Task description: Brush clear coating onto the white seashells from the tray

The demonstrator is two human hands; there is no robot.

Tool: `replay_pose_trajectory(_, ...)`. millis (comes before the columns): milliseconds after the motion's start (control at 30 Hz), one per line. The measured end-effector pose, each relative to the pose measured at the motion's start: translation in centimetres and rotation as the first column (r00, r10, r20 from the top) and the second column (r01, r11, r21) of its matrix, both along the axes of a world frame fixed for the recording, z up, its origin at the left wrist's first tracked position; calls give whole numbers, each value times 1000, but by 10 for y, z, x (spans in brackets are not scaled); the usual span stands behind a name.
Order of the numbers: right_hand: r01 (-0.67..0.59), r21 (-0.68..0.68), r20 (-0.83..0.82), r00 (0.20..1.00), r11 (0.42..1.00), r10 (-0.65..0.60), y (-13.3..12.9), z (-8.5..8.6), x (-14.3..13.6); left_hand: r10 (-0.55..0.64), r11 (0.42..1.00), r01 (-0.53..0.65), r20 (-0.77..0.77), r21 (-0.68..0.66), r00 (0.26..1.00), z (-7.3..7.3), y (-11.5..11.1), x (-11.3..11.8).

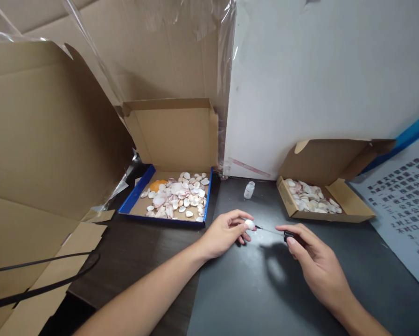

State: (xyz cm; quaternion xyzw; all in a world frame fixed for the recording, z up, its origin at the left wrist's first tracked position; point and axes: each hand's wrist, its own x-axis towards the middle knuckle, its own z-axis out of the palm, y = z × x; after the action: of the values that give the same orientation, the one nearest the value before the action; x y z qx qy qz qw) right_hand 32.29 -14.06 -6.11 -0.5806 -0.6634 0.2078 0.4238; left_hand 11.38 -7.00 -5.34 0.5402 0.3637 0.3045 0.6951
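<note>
Between the thumb and fingers of my left hand is a small white seashell. My right hand is closed around the black cap of a small brush with a thin stem. The brush's dark tip points left and is at the shell's right side; whether it touches the shell is hard to tell. Beyond both hands, a small clear bottle stands without a cap on the grey mat.
An open blue-edged cardboard box with many seashells stands at the back left. At the back right, another open cardboard box holds more shells. A printed sheet lies far right. Large cardboard and black cables are on the left.
</note>
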Motion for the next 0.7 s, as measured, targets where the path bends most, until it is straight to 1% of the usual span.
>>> replay_pose_trajectory(100,-17,11,0,1000,1000,17,0,0,-2,-14,1000,14,-14,10,1000,-1,-2,0)
replay_pose_trajectory(233,24,13,13,1000,1000,-24,1,0,-3,-4,1000,3,15,19,1000,-3,-2,1)
replay_pose_trajectory(367,-44,10,-2,999,999,44,1,2,-6,-24,999,24,-10,23,1000,-2,-2,1)
replay_pose_trajectory(433,-15,-19,14,1000,1000,15,1,4,-8,-37,998,38,-32,46,999,-2,-1,0)
replay_pose_trajectory(500,19,-15,-4,1000,1000,-19,1,6,-9,-42,997,44,-41,57,998,-1,-1,-1)
replay_pose_trajectory(600,-40,-28,-27,999,999,39,0,9,-9,-38,998,42,-63,53,997,0,-1,-1)
replay_pose_trajectory(700,-40,-58,-23,999,998,39,0,10,-9,-41,997,46,-73,65,997,1,-1,-1)
